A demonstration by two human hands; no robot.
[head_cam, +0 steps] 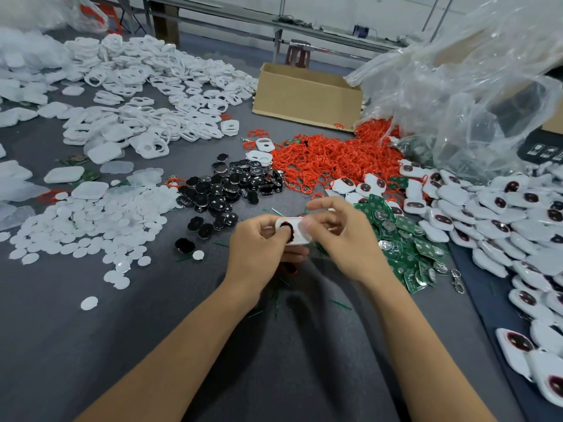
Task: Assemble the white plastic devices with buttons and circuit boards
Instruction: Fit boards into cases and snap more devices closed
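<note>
A: What is the surface?
B: A grey table, strewn with loose parts.
A: On the far left?
B: A wide heap of white shells, with frosted covers along the left edge. Nearer lies a spread of white discs.
A: And the middle?
B: A pile of black buttons, meeting the discs on one side and a heap of red rings on the other. Green boards lie just nearer than the rings.
A: And the right?
B: White devices are piled beside the boards. Behind the rings stand a cardboard box and a clear bag.
</note>
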